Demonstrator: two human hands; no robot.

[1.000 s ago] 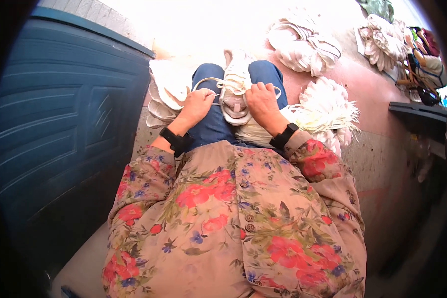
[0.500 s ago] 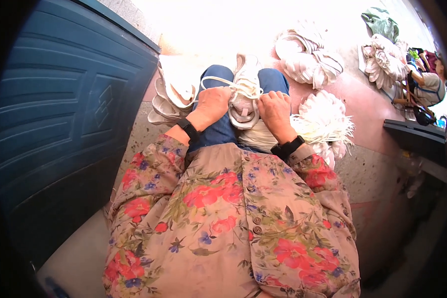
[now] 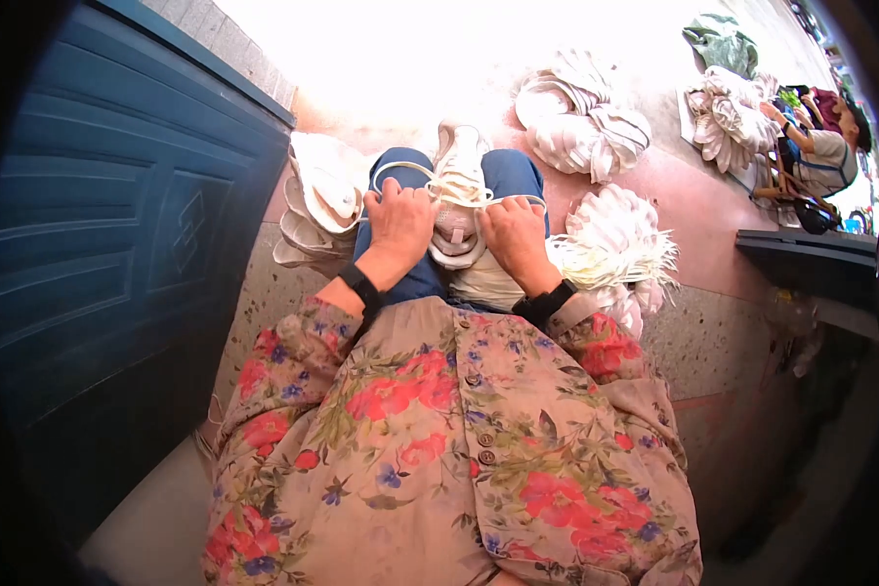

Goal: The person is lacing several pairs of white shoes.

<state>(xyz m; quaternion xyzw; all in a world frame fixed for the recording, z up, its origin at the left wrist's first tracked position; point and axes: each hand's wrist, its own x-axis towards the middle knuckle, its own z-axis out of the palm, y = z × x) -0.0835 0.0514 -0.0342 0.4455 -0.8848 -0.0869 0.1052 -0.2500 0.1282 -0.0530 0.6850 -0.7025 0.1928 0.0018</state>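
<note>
A white sneaker (image 3: 455, 244) rests between my knees, its toe pointing away and its heel toward me. Pale laces (image 3: 461, 191) cross over its upper. Left of the shoe, my left hand (image 3: 400, 230) is closed on one lace end, which arches in a loop above the knuckles. On the other side, my right hand (image 3: 518, 242) grips the other lace end, drawn out sideways from the shoe. The fingertips of both hands are partly hidden from above.
White shoes (image 3: 324, 190) are stacked left of my legs, beside a dark blue door panel (image 3: 137, 215). More pale shoes (image 3: 586, 122) lie in a heap ahead right. A bundle of white laces (image 3: 620, 256) sits by my right knee. Another person (image 3: 830, 156) works at far right.
The whole view has shifted a little, so the shoe and hands appear lower and further left. The lace at my right hand now shows stretched out sideways. Both hands keep hold of the laces.
</note>
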